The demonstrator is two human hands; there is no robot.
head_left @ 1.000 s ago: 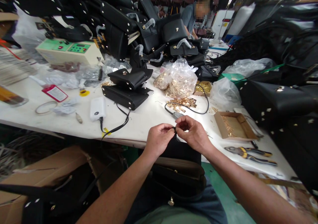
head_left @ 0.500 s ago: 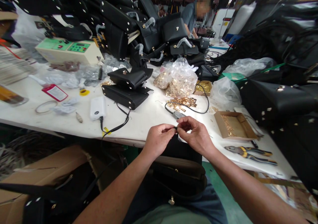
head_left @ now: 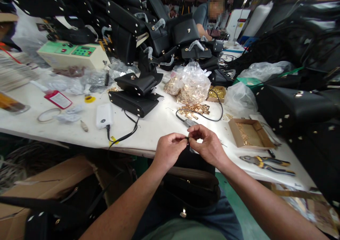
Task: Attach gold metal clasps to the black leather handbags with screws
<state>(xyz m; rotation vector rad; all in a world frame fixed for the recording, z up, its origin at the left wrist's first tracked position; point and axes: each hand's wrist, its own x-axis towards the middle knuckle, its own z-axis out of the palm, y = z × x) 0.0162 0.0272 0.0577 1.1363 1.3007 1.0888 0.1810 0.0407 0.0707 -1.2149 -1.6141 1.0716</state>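
A black handbag (head_left: pixel 191 194) rests on my lap, its brown-lined mouth gaping and a gold clasp near my belly. Above it, at the table's front edge, my left hand (head_left: pixel 171 149) pinches a small black strip (head_left: pixel 187 139) between thumb and forefinger. My right hand (head_left: pixel 205 143) grips the same strip from the other side, fingertips almost meeting the left ones. Most of the strip is hidden by the fingers, so I cannot tell whether it joins the bag. Just beyond my right fingers lies a grey connector (head_left: pixel 191 123) on a black cable.
Pliers (head_left: pixel 268 165) and a cardboard tray of small gold parts (head_left: pixel 260 144) lie to the right. Gold hardware (head_left: pixel 196 109), a filled plastic bag (head_left: pixel 195 85), a white power bank (head_left: pixel 104 116) and black bags (head_left: pixel 135 100) stand farther back. Another person (head_left: pixel 204 16) works behind the piled bags.
My hands stay together on the black strip, with only a slight shift of the fingers. The view has moved very little.
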